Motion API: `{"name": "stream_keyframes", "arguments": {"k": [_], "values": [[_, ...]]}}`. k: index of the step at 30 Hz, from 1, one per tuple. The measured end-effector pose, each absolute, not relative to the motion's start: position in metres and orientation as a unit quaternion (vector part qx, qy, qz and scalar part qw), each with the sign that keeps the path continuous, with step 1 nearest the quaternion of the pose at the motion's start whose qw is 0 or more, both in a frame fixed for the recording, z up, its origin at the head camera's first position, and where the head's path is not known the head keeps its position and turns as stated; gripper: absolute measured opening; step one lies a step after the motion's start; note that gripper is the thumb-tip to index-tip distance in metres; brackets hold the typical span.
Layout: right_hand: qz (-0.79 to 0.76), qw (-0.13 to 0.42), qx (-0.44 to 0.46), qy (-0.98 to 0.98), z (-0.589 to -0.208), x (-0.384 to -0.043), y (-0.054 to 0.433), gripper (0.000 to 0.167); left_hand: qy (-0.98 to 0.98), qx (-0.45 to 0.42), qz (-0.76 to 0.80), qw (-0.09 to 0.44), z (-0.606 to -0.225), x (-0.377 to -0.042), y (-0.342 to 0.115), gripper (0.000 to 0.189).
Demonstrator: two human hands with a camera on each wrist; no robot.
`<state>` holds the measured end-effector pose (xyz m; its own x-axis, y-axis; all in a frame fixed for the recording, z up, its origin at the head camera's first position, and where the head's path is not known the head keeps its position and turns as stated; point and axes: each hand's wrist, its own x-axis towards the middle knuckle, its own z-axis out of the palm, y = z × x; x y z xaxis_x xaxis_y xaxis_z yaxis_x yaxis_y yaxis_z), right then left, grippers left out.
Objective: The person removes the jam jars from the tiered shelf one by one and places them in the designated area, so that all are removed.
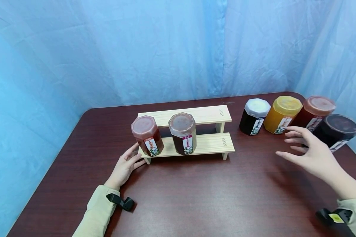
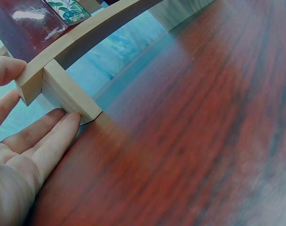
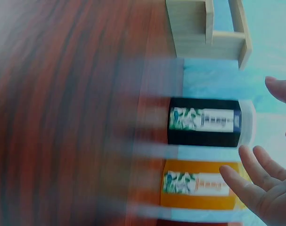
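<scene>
My left hand (image 1: 125, 168) rests at the left end of a two-step wooden shelf (image 1: 207, 144), its extended fingers touching the end of the lower board and its leg (image 2: 69, 92). On the lower step, right above that hand, stands a jar with red-brown contents and a pinkish lid (image 1: 147, 135). Beside it is a dark jar with a greyish lid (image 1: 182, 133). My right hand (image 1: 312, 151) hovers with spread, slightly bent fingers, holding nothing. It is in front of a row of jars: black with white lid (image 1: 254, 116), yellow (image 1: 282, 115), red-brown (image 1: 314, 113) and dark-lidded (image 1: 336, 131).
The shelf's upper step (image 1: 195, 115) carries no jar. All stand on a dark reddish wooden table (image 1: 201, 194). Light blue curtains (image 1: 154, 49) hang behind it and along its sides. The right-hand jars stand close together near the table's back right corner.
</scene>
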<state>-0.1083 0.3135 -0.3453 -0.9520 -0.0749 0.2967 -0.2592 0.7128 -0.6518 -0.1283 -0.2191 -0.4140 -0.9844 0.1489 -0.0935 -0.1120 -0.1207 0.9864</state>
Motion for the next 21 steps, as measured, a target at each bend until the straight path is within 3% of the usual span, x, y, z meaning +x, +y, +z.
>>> {"name": "stream_keyframes", "arguments": {"k": [10, 21], "values": [[0.381, 0.1, 0.106, -0.913, -0.34, -0.121, 0.276, 0.07, 0.659, 0.02, 0.747, 0.085, -0.416, -0.129, -0.219, 0.06], [0.389, 0.106, 0.193, -0.894, -0.327, -0.137, 0.238, 0.072, 0.662, 0.019, 0.744, 0.085, -0.416, -0.129, -0.22, 0.061]]}}
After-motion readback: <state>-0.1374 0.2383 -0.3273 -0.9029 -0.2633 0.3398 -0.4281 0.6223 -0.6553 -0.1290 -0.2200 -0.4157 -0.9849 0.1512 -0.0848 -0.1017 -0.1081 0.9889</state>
